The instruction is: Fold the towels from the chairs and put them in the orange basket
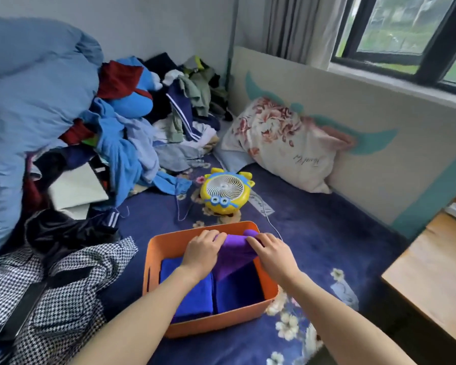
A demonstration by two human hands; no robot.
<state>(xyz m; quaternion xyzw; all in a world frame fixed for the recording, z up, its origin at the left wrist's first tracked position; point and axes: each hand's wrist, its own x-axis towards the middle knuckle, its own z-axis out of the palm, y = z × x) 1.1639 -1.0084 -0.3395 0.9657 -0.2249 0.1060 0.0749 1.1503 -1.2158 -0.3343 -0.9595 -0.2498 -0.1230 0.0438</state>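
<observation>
Orange basket (153,259) sat on the bed (327,233), dark blue floral cover. Two folded blue towels (190,293) lay side by side inside it. Both hands were closed on a purple towel (232,255) over the basket's far half: left hand (202,250) pinching its left edge, right hand (271,252) its right. Yellow toy fan (225,192) lay just beyond the basket.
</observation>
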